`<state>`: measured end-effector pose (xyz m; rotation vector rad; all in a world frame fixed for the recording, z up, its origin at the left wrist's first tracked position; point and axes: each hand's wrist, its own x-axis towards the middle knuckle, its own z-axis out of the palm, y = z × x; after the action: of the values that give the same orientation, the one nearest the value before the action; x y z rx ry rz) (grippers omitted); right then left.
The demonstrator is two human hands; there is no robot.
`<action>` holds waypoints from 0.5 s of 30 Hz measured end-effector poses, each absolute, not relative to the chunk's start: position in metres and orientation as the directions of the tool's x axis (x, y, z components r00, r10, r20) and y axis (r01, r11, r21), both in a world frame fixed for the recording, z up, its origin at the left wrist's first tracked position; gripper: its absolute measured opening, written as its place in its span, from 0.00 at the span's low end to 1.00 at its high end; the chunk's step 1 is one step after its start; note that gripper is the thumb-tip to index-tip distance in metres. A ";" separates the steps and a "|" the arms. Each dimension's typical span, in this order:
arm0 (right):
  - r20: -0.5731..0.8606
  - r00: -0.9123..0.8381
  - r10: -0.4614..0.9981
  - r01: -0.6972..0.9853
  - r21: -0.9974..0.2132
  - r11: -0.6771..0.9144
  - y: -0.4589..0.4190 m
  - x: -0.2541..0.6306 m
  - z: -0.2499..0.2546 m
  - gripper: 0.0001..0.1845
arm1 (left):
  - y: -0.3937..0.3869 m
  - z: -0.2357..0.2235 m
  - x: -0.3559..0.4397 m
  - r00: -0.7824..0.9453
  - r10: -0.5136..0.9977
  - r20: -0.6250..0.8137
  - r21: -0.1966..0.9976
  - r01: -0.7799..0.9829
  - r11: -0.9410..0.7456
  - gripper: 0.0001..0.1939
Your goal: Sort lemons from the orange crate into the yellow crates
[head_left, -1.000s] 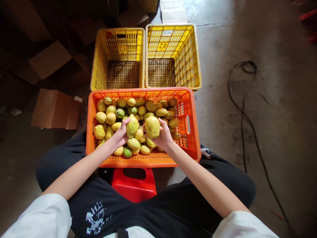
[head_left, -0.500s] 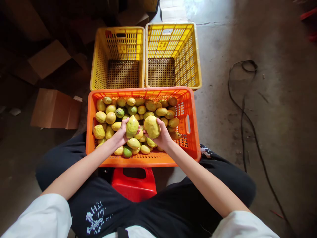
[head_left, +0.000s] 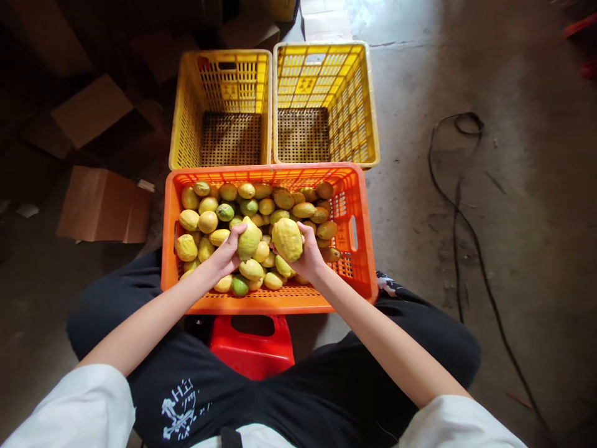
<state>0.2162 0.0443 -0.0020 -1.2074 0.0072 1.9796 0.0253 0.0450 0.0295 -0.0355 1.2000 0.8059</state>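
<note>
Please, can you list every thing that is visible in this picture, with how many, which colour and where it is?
orange crate: one, orange, on the floor in front of the person, full of fruit
loose fruit: many, yellow and some green, inside the orange crate
held fruit: two, yellow, one in the left hand, one in the right hand
yellow crates: two, yellow, side by side behind the orange crate, left and right
red stool: one, red, under the near edge of the orange crate
cardboard pieces: several, brown, on the floor at left
cable: one, black, on the floor at right
hands: two, left and right, above the orange crate
</note>
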 end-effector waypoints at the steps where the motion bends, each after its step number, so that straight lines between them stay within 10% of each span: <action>1: -0.751 -0.225 0.620 -0.625 -0.377 -0.684 0.044 0.217 -0.003 0.22 | 0.046 0.031 0.027 0.133 0.526 -0.840 0.363 -0.583 0.727 0.12; 15: -0.747 -0.253 0.616 -0.573 -0.397 -0.717 0.040 0.217 -0.003 0.28 | 0.049 0.033 0.032 0.149 0.448 -0.881 0.264 -0.631 0.729 0.22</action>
<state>0.2166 0.0401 -0.0027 -1.2339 -0.0560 2.0242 0.0317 0.0495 0.0334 -0.1833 1.1893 0.7820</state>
